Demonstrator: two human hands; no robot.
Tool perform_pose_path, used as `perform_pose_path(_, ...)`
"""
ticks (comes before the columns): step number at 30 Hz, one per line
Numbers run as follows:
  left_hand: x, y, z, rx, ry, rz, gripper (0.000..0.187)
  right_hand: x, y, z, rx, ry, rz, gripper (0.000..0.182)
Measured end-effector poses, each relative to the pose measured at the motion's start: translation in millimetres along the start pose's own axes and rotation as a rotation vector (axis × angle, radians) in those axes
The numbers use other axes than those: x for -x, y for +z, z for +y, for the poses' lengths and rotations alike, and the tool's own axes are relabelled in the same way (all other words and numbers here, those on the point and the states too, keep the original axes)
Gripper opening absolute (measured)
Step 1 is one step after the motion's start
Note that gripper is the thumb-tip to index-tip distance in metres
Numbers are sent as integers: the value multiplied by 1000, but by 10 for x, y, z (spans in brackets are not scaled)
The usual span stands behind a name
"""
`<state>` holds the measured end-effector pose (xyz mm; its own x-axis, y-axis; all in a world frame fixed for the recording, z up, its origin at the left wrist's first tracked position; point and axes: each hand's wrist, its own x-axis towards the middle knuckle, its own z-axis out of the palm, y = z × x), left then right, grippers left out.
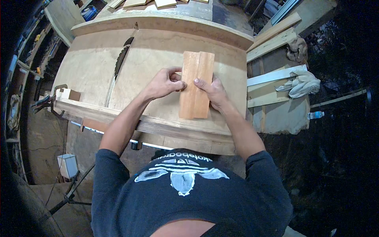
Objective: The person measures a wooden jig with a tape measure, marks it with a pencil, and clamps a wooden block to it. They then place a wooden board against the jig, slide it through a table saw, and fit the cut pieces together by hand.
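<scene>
My right hand [213, 91] grips a short reddish wooden board [196, 104] from its right side, thumb pressed on the upper face. A lengthwise line and a small step at the ends divide the board into two strips. At the opposite edge, my left hand [166, 83] is closed, thumb and curled fingers pinching the board's side. Both hands are over the right part of a plywood saw sled [158, 51]. To the left, a dark circular saw blade [123, 59] sticks up through a slot in the sled.
A plywood fence [166, 26] runs along the sled's far side. A clamp [49, 102] and small wood block [70, 94] sit at the near left corner. Planks [272, 45], a pale cloth [302, 85] and a plastic bottle [316, 115] lie to the right. Offcuts [165, 3] are behind.
</scene>
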<state>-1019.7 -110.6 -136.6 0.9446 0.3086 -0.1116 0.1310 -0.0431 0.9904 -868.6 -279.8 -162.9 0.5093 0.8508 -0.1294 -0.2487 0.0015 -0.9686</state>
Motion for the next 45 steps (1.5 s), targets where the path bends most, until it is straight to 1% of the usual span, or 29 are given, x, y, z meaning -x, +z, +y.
perform_pose_path(5,32,73,27,112,-8,13,69,8,-16,-11,-30,-7,0,69)
perform_pose_path(8,134,235,147,60,13,90,73,127,7,-96,-16,-46,20,68)
perform_pose_path(9,165,295,224,40,38,76,73,171,-21,-149,18,-59,35,67)
perform_pose_path(10,221,371,295,90,70,105,79,257,-37,-274,16,-87,43,67)
perform_pose_path(11,274,476,358,144,97,140,86,389,-44,-398,-19,-197,40,63)
perform_pose_path(12,315,618,468,136,104,143,86,533,-60,-525,-57,-297,31,60)
perform_pose_path(14,404,948,705,222,356,196,104,771,-238,-782,-149,-323,-21,58)
perform_pose_path(16,492,1355,723,14,325,242,116,891,-552,-929,-236,-345,-92,55)
perform_pose_path(17,529,1698,774,97,193,238,117,928,-751,-966,-263,-349,-97,55)
perform_pose_path(18,485,2016,881,36,181,164,112,981,-982,-981,-290,-349,-99,54)
perform_pose_path(19,441,2280,902,-63,145,213,107,1030,-1258,-968,-220,-246,-128,53)
perform_pose_path(20,360,2565,905,-159,106,264,102,1111,-1489,-955,-214,-240,-155,53)
perform_pose_path(21,208,2844,909,-161,116,298,102,1161,-1699,-948,-156,-341,-142,50)
perform_pose_path(22,65,3115,923,14,6,316,95,1203,-1909,-941,-110,-441,-130,47)
perform_pose_path(23,-5,3379,943,190,-121,329,88,1264,-2148,-910,-187,-364,-140,47)
perform_pose_path(24,-104,3611,924,175,-132,357,88,1328,-2373,-920,-211,-357,-163,47)
perform_pose_path(26,-402,3964,799,18,-100,302,85,1418,-2821,-1019,-224,-152,-78,49)
perform_pose_path(28,-623,4276,836,42,-97,278,86,1524,-3231,-1093,-143,-145,-68,48)
perform_pose_path(30,-800,4524,901,132,-124,225,91,1603,-3528,-1245,-113,-25,-33,49)
perform_pose_path(31,-883,4624,832,52,-65,247,95,1545,-3667,-1193,-91,-168,-80,53)
perform_pose_path(32,-946,4701,837,53,-64,270,95,1536,-3754,-1238,-89,-165,-103,53)
perform_pose_path(33,-1005,4771,848,106,-79,278,97,1534,-3809,-1320,-83,-101,-105,52)
perform_pose_path(34,-1049,4828,843,161,-96,288,99,1517,-3856,-1367,-74,-33,-109,51)
perform_pose_path(35,-1091,4864,776,73,-53,337,100,1488,-3907,-1364,-69,-26,-137,51)
perform_pose_path(37,-1157,4864,692,65,-28,380,102,1401,-4009,-1321,125,-94,-130,54)
perform_pose_path(40,-1355,4827,576,43,3,461,108,1123,-4094,-995,80,-168,-181,59)
perform_pose_path(41,-1406,4810,543,11,7,460,112,1015,-4111,-989,86,-144,-237,59)
perform_pose_path(43,-1591,4781,504,36,-31,514,115,767,-4171,-1008,-30,75,-236,76)
perform_pose_path(45,-1785,4661,492,51,-54,506,118,449,-4214,-1078,-33,96,-292,76)
